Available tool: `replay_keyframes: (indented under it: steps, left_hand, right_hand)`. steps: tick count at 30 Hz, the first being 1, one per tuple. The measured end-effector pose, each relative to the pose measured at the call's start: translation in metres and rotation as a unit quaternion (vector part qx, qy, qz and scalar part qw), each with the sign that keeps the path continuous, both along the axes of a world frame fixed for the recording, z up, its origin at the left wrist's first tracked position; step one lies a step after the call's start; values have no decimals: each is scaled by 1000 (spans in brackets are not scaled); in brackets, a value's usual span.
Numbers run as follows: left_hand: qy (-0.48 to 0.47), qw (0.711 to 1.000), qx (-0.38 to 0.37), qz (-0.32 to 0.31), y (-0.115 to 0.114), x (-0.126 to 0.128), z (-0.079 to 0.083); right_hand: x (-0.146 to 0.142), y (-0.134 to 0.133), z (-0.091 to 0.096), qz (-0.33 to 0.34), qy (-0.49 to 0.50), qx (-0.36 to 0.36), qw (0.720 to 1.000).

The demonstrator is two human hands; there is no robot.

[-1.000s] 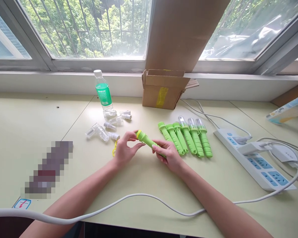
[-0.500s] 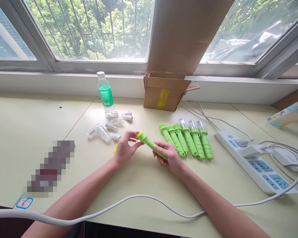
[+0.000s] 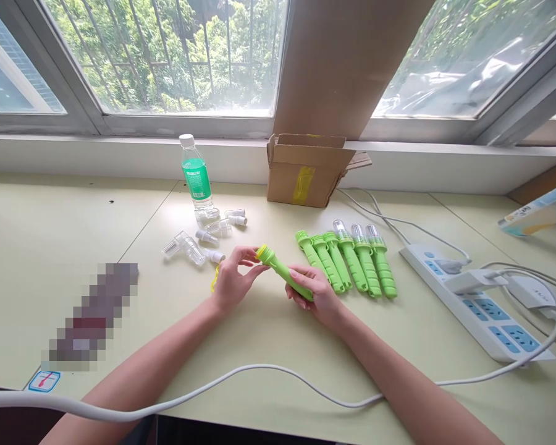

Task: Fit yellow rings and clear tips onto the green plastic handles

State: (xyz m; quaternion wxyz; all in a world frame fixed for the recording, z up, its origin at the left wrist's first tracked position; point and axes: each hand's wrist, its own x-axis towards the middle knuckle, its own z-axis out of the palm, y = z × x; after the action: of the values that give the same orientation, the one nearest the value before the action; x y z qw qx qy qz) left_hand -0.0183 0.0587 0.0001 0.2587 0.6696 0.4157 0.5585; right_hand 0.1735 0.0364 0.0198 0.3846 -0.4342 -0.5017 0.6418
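Observation:
My right hand (image 3: 319,295) is wrapped round the lower end of a green flashlight-like handle (image 3: 282,271). The handle slants up to the left, above the table. A yellow ring (image 3: 261,252) sits at its threaded upper end. My left hand (image 3: 234,281) has its fingertips and thumb at that ring, closed about it. Part of another yellow piece (image 3: 214,281) shows behind my left hand; the rest is hidden. Right of my hands lie several green handles (image 3: 336,262) in a row, three of them topped with clear domes (image 3: 358,233).
Clear caps (image 3: 192,247) and small white-ended parts (image 3: 207,237) lie beyond my left hand, near a water bottle (image 3: 197,179). A cardboard box (image 3: 306,173) stands at the back. A power strip (image 3: 467,303) is at right. A white cable (image 3: 259,366) crosses in front.
Both hands and the green handle stay almost where they were. The view has shifted very slightly.

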Motion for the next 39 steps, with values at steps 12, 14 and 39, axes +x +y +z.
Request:
replay_keyframes:
  steps: [12,14,39]
  left_hand:
    - [15,1000,28,3,-4,2,1]
    - [19,999,30,1,-3,3,0]
    - [48,996,65,-47,-3,1,6]
  right_hand:
    - [-3,-1,-3,-3,-35,30,999]
    - [-3,-1,-2,1,-27,28,999]
    - [-1,0,-6,17,-46,36,998]
